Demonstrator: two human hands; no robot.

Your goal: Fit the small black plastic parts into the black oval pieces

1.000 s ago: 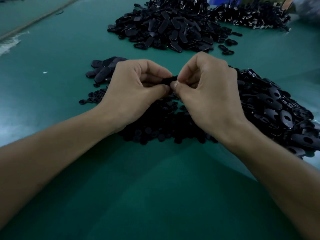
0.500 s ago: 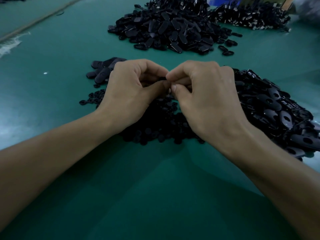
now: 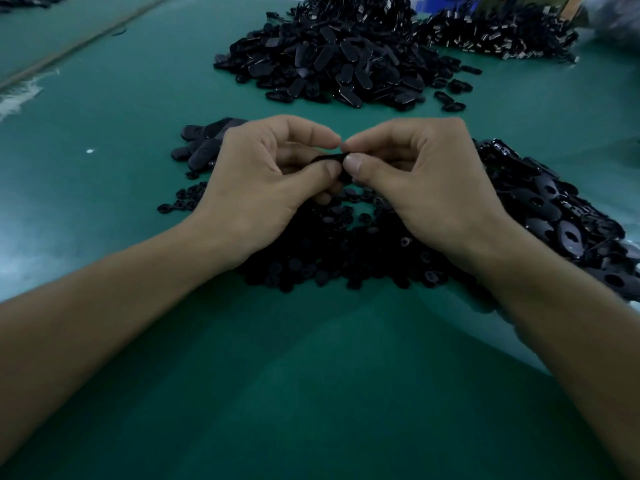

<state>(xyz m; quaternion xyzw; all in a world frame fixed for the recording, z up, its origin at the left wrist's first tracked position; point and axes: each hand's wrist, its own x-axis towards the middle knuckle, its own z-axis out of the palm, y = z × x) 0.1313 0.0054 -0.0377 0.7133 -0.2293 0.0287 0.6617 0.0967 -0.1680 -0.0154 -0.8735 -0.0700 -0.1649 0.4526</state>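
Observation:
My left hand [image 3: 266, 181] and my right hand [image 3: 426, 188] meet above the green table, fingertips touching. Between them they pinch one black oval piece [image 3: 329, 158], seen edge-on and mostly hidden by thumbs and fingers. Whether a small part sits in it cannot be seen. Under the hands lies a heap of small black plastic parts [image 3: 332, 258]. A pile of black oval pieces with holes [image 3: 561, 216] spreads out to the right of my right hand. A few oval pieces [image 3: 204, 147] lie just left of my left hand.
A big heap of black oval pieces [image 3: 332, 64] stands further back on the green table [image 3: 311, 393]. Another dark pile [image 3: 502, 32] lies at the back right. A white speck [image 3: 90, 151] is on the table at the left.
Both hands have dropped a little and their fingers have shifted on the piece. The black piece now shows between the two thumbs.

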